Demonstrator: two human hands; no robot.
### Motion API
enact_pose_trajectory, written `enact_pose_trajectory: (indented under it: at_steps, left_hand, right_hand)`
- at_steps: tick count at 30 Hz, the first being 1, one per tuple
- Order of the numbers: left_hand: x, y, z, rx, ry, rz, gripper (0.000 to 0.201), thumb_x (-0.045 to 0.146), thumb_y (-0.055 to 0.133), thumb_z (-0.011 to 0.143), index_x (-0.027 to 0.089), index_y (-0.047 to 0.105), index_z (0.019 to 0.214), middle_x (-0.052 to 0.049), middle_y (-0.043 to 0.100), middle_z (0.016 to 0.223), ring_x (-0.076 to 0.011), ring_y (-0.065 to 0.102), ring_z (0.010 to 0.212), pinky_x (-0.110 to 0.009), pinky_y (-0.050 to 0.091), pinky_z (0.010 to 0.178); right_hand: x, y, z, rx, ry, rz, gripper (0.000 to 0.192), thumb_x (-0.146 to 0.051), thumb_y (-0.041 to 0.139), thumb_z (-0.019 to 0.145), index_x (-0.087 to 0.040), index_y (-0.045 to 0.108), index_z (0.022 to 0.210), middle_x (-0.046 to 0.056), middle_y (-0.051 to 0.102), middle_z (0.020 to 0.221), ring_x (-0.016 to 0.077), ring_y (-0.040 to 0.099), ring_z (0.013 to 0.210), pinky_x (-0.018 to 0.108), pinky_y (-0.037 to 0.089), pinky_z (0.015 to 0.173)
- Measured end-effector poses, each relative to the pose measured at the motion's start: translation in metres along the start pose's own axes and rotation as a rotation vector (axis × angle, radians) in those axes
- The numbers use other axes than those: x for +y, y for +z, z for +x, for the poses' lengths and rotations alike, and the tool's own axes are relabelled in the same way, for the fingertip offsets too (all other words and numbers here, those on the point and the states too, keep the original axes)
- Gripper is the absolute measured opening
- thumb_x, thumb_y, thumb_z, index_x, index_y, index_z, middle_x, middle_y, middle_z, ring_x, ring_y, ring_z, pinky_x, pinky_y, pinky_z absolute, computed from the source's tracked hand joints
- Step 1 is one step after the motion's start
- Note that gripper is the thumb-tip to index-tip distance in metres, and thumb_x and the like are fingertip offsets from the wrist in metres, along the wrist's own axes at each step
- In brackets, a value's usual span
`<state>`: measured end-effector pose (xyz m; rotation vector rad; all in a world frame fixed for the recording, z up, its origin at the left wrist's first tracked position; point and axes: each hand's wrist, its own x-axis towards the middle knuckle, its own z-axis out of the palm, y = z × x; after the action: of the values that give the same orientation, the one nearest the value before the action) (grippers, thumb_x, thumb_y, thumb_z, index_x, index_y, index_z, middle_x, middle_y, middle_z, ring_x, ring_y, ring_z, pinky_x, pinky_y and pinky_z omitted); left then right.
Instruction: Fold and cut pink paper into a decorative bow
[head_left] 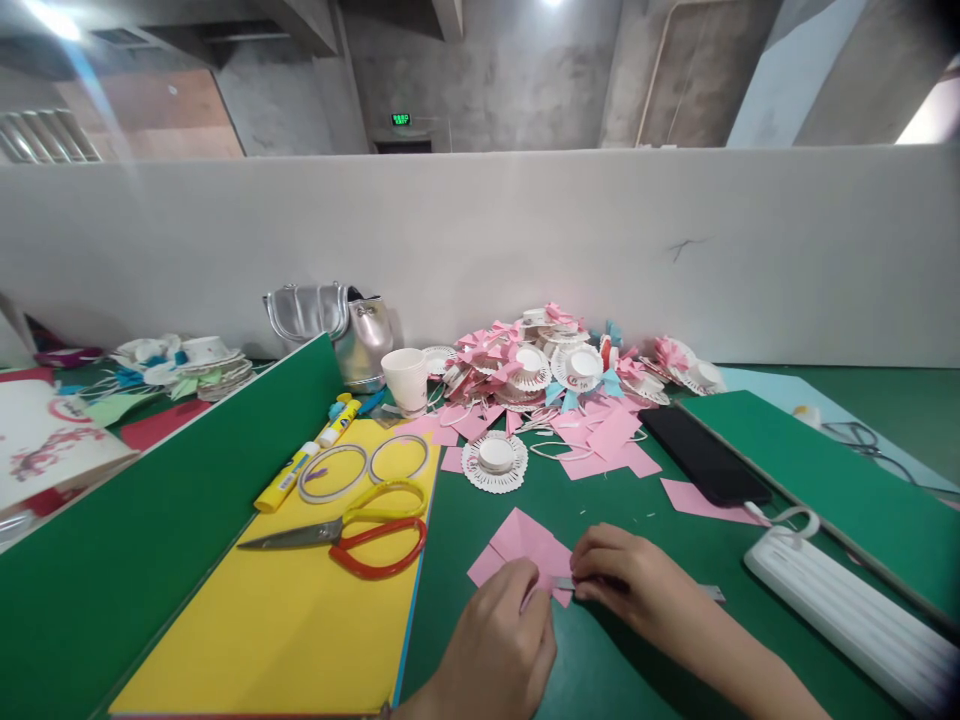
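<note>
A folded piece of pink paper [529, 540] lies on the green table in front of me, creases showing across it. My left hand [496, 640] is closed at its lower edge, fingertips pinching the paper. From the right, my right hand [634, 580] grips a thin, flat grey strip [562, 583]. One end of the strip rests over the paper, and the other pokes out beyond my wrist; its exact kind is unclear. Just behind the paper sits a small white paper hat [496, 457] with a scalloped, slotted brim.
Scissors [360, 530], two tape rolls [334, 474] and glue sticks [286, 478] lie on yellow card [262, 630] at left. Behind are a paper cup [406, 380], a silver bag [364, 335] and heaped hats with pink bows [525, 365]. A phone [701, 455] and power strip [847, 620] are right.
</note>
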<state>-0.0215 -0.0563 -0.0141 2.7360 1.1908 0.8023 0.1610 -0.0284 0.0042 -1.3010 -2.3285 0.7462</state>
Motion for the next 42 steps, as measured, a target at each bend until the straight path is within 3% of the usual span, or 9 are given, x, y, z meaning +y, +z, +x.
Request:
enact_pose_trajectory:
  at_steps: [7, 13, 31, 42]
  left_hand:
    - [0.001, -0.005, 0.002, -0.118, -0.004, -0.05, 0.012, 0.012, 0.05, 0.067, 0.013, 0.054, 0.079, -0.008, 0.057, 0.079, -0.0214, 0.054, 0.076, -0.031, 0.05, 0.064]
    - [-0.004, -0.014, 0.005, -0.216, 0.075, 0.003, 0.015, 0.014, 0.052, 0.065, 0.011, 0.057, 0.079, -0.008, 0.058, 0.076, -0.0214, 0.054, 0.071, -0.029, 0.05, 0.057]
    - [-0.005, -0.012, -0.001, -0.138, 0.118, -0.025, 0.021, 0.014, 0.05, 0.069, 0.012, 0.056, 0.089, -0.01, 0.061, 0.082, -0.0228, 0.056, 0.083, -0.029, 0.049, 0.073]
    - [-0.004, -0.016, 0.0, -0.174, 0.103, -0.025, 0.016, 0.016, 0.049, 0.072, 0.014, 0.052, 0.088, -0.009, 0.057, 0.084, -0.022, 0.055, 0.082, -0.03, 0.049, 0.07]
  right_hand:
    - [0.001, 0.003, 0.0, 0.026, 0.001, 0.001, 0.01, -0.013, 0.054, 0.078, -0.019, 0.062, 0.074, 0.003, 0.059, 0.08, 0.0153, 0.056, 0.073, 0.024, 0.044, 0.066]
    - [0.001, 0.004, 0.0, 0.06, 0.005, 0.036, 0.01, -0.014, 0.054, 0.078, -0.019, 0.062, 0.074, 0.003, 0.059, 0.081, 0.0149, 0.056, 0.074, 0.025, 0.044, 0.065]
    - [0.0, 0.005, 0.003, 0.103, -0.027, 0.076, 0.014, -0.02, 0.05, 0.081, -0.02, 0.062, 0.075, 0.004, 0.06, 0.079, 0.0167, 0.056, 0.076, 0.028, 0.045, 0.066]
    - [0.003, 0.003, 0.004, 0.096, -0.028, 0.078, 0.013, -0.021, 0.051, 0.081, -0.019, 0.063, 0.075, 0.004, 0.061, 0.08, 0.0171, 0.055, 0.077, 0.028, 0.045, 0.067]
